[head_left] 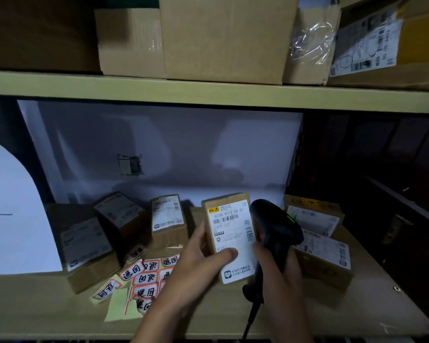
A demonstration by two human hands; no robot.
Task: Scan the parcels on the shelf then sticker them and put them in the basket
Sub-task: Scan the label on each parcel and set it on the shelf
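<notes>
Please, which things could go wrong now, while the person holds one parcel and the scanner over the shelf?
1. The left hand grips the parcel with its thumb lying on the label, so part of the print may be hidden from the scanner.
2. The scanner in the right hand sits very near the label; the read could fail.
3. The loose stickers lie just under the left forearm, which might sweep them off the shelf.

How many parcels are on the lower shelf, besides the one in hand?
5: three left of the held parcel, at; two right, at. More may be hidden behind.
</notes>
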